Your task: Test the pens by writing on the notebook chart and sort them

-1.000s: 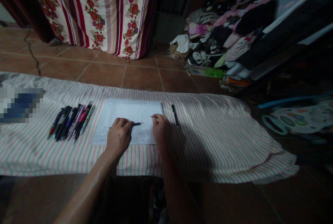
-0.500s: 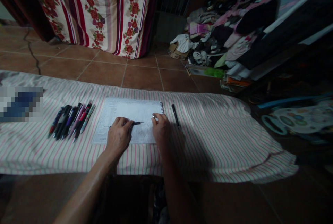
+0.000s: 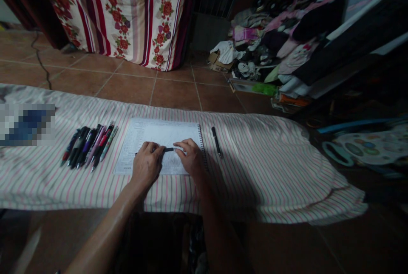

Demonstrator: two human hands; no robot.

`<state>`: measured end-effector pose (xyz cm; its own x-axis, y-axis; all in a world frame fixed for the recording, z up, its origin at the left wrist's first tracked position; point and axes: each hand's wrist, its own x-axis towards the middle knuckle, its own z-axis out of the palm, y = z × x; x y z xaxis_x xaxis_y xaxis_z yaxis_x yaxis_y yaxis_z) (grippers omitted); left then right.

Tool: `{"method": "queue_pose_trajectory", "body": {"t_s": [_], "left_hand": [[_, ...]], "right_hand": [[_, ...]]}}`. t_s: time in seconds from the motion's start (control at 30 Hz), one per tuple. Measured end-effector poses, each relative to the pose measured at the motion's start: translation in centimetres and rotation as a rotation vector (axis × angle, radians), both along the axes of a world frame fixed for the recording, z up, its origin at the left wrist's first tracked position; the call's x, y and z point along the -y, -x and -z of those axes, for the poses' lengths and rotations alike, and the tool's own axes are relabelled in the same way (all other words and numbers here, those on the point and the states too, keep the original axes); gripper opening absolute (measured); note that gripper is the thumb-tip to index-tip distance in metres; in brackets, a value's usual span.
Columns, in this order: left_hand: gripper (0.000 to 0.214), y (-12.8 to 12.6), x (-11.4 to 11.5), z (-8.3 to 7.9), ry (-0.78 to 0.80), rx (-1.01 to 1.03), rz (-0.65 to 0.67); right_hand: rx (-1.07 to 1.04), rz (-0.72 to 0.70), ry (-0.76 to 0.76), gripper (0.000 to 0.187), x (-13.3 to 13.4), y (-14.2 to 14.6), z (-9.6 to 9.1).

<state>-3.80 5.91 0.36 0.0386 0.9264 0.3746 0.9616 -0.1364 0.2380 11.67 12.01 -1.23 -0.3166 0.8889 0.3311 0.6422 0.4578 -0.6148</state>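
A dark pen (image 3: 168,150) lies level over the notebook (image 3: 159,131), its barrel pinched in my closed left hand (image 3: 147,160). My right hand (image 3: 191,156) is closed at the pen's right end, thumb and forefinger pressed around a small silvery pen tip (image 3: 174,149). How far the tip sits on the barrel is too small to tell. Both hands rest over the open spiral notebook, whose coil runs along its right side. To the right of it a black pen (image 3: 216,142) lies on the striped cloth (image 3: 261,159).
Several pens (image 3: 87,146) lie side by side left of the notebook. A blurred-out blue and white item (image 3: 27,124) is at the far left. Beyond the table are a floral curtain (image 3: 137,19), a heap of clothes (image 3: 270,40) and a pale blue-rimmed plastic item (image 3: 366,144).
My right hand has moved left with the small silvery tip, from the notebook's right side to the pen's end. The thin exposed point of the pen is now covered by fingers and tip.
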Motion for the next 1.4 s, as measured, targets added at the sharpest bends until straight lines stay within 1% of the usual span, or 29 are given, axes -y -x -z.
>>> {"method": "queue_pose_trajectory", "body": {"t_s": [0.17,0.27,0.43,0.87,1.13,1.4], "left_hand": [[0.026,-0.1,0.1,-0.1,0.012,-0.002,-0.008],[0.026,-0.1,0.1,-0.1,0.017,-0.001,-0.008],[0.026,-0.1,0.0,0.0,0.009,0.0,-0.001],[0.025,0.1,0.0,0.0,0.001,0.033,0.014],[0.025,0.2,0.1,-0.2,0.012,0.036,0.009],[0.025,0.5,0.1,-0.1,-0.004,0.024,0.002]], "right_hand": [[0.036,-0.053,-0.033,0.021,0.3,0.0,-0.5],[0.05,-0.062,-0.045,0.022,0.5,0.3,-0.7],[0.061,-0.046,-0.03,0.016,0.5,0.5,-0.7],[0.037,-0.029,-0.046,0.014,0.1,0.3,-0.3],[0.029,-0.027,-0.052,0.013,-0.2,-0.3,-0.2],[0.005,0.01,-0.038,0.014,-0.8,-1.4,0.0]]}}
